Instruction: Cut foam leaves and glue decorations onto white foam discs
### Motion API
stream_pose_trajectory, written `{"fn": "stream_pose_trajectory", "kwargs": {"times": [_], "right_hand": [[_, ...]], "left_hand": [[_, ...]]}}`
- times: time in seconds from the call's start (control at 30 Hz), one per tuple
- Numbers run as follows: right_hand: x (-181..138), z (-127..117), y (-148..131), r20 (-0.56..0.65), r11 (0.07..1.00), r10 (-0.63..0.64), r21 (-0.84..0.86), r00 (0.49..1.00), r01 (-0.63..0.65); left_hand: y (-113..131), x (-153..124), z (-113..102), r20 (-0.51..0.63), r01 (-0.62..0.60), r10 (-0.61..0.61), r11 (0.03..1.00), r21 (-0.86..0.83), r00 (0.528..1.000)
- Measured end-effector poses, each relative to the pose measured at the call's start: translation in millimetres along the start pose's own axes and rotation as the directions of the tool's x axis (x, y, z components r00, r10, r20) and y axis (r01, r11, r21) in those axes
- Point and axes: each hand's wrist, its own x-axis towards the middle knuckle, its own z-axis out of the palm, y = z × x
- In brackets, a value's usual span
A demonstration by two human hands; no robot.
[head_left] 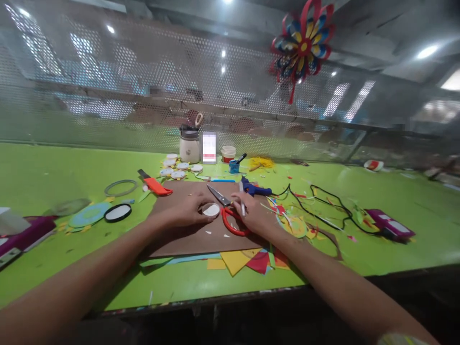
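Note:
My left hand (189, 211) rests on a brown cardboard sheet (187, 239), its fingers pinched on a small white disc (211, 210). My right hand (251, 211) lies beside it, fingers closed round a thin white pen-like stick (242, 203). Red-handled scissors (230, 218) lie between the two hands, blades pointing up-left, partly under my right hand.
A blue glue gun (256, 189) with black cord (323, 201), an orange utility knife (155, 184), white discs (178, 170), a jar (189, 143), a blue pot (234, 166), rings (120, 188), coloured paper scraps (247, 261) and purple boxes (390, 225) crowd the green table (53, 172). A paper pinwheel (304, 45) hangs on the mesh wall.

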Motion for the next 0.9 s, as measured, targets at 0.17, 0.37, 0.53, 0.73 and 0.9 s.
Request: {"fn": "stream_pose_trajectory", "kwargs": {"times": [0.17, 0.37, 0.53, 0.73, 0.9], "right_hand": [[-4, -7, -10, 0.016, 1.000, 0.030, -0.005, 0.999, -0.030], [-12, -14, -29, -0.013, 0.996, 0.017, 0.090, 1.000, -0.016], [-19, -19, -33, -0.060, 0.966, -0.002, 0.256, 0.998, 0.018], [-27, -18, -34, -0.026, 0.891, 0.166, 0.433, 0.986, -0.138], [-29, -13, -35, 0.050, 0.804, 0.275, 0.536, 0.960, -0.258]], "left_hand": [[-4, -8, 1, -0.016, 0.089, -0.090, 0.996, -0.012, 0.996], [-2, -21, -3, 0.018, 0.054, -0.054, 0.999, -0.001, 0.998], [-2, -28, -5, 0.054, 0.042, -0.042, 0.999, 0.002, 0.998], [-5, -30, -1, 0.073, 0.026, -0.029, 0.999, 0.047, 0.997], [-10, -34, 0, 0.093, 0.008, -0.006, 1.000, -0.013, 0.996]]}}
